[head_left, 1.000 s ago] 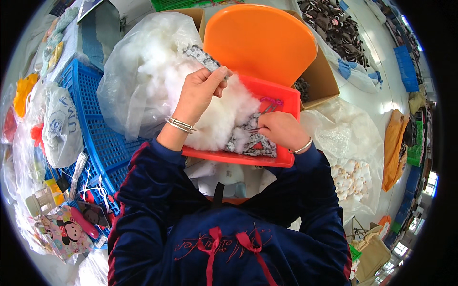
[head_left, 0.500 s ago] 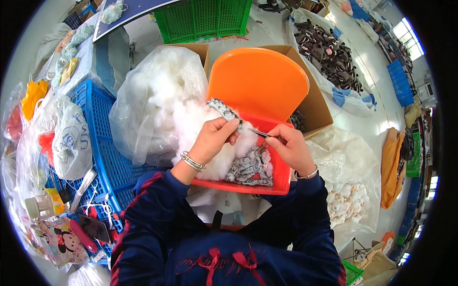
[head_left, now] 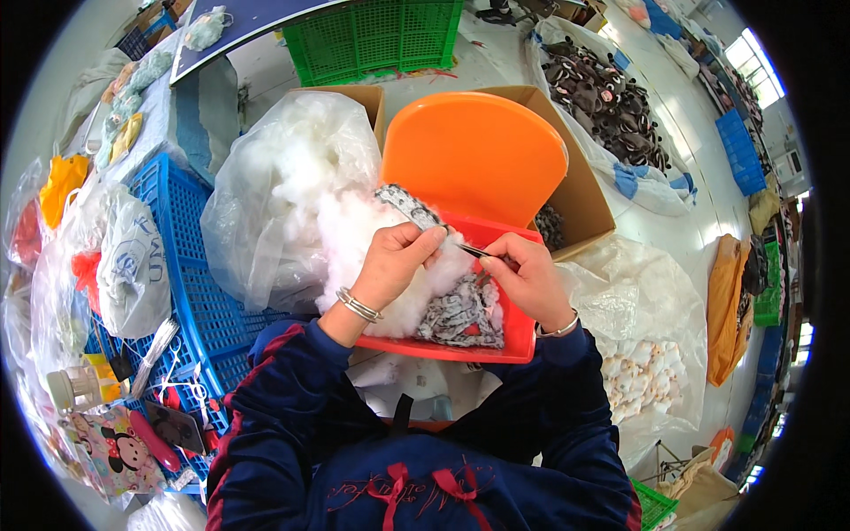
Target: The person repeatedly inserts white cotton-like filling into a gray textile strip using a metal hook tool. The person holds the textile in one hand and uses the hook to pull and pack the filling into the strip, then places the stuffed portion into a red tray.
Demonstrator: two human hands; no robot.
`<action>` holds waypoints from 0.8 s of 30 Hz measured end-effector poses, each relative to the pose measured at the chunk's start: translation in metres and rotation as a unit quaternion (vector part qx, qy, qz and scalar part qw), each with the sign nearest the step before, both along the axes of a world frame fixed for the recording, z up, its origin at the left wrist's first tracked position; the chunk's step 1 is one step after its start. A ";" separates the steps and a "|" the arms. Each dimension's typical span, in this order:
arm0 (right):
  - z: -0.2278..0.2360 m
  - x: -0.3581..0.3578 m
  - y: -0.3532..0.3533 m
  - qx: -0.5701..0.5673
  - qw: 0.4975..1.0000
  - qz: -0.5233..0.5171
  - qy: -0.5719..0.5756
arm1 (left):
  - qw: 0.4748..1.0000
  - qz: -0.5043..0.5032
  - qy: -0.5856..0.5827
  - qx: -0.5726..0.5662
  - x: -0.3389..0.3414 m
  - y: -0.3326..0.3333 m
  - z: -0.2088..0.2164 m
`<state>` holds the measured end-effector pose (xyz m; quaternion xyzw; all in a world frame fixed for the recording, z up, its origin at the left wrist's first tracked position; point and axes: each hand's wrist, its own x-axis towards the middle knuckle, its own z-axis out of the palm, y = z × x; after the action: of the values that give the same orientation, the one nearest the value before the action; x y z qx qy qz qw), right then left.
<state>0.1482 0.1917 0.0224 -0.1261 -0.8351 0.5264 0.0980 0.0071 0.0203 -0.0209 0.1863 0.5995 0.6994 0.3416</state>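
A grey-and-white patterned plush piece (head_left: 405,203) is pinched between the thumb and fingers of my left hand (head_left: 394,261). My right hand (head_left: 529,279) is closed on a slim dark tweezer-like tool (head_left: 472,250), its tip pointing left at the end of the piece by my left fingertips. Whether the tip is inside the piece, I cannot tell. Fluffy white stuffing (head_left: 341,234) lies under and beside my left hand. Below both hands, more grey-and-white plush pieces (head_left: 459,317) are heaped in a red plastic bin (head_left: 443,350).
Behind the bin rises an orange chair back (head_left: 474,150), with a cardboard box (head_left: 591,199) at its right. A clear bag of stuffing (head_left: 266,203) stands on the left, beside a blue crate (head_left: 199,283). Small cream pieces (head_left: 642,376) lie on plastic at the right.
My right hand and the dark tool have shifted slightly left and down, toward the piece. My left hand keeps its pinch in nearly the same place.
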 end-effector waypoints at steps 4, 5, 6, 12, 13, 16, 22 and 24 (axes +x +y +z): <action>-0.002 -0.001 -0.006 -0.034 0.999 -0.008 -0.029 | 1.000 0.011 0.026 -0.014 0.006 0.000 -0.004; -0.003 -0.001 -0.010 -0.073 0.997 -0.015 -0.022 | 1.000 0.015 0.017 -0.012 0.009 0.001 -0.005; -0.007 -0.001 -0.014 -0.113 0.993 -0.022 -0.015 | 1.000 0.009 0.025 -0.008 0.014 0.003 -0.004; -0.003 -0.006 -0.016 -0.154 0.988 -0.013 -0.028 | 1.000 -0.022 0.013 -0.012 0.014 0.005 0.011; -0.003 -0.006 -0.013 -0.148 0.988 -0.009 -0.032 | 1.000 -0.024 -0.005 -0.016 0.011 0.004 0.008; -0.002 -0.006 -0.008 -0.127 0.991 0.005 -0.036 | 1.000 -0.009 0.001 -0.024 0.010 0.007 0.008; 0.018 0.003 0.005 0.073 0.997 -0.019 0.034 | 0.991 0.091 -0.080 0.048 -0.003 0.013 -0.003; 0.022 0.002 -0.005 0.153 0.983 -0.005 0.104 | 0.993 0.086 -0.078 0.034 -0.004 0.013 -0.002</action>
<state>0.1501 0.1869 0.0449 -0.0585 -0.8906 0.4018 0.2048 0.0030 0.0331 -0.0233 0.0907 0.5611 0.7583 0.3194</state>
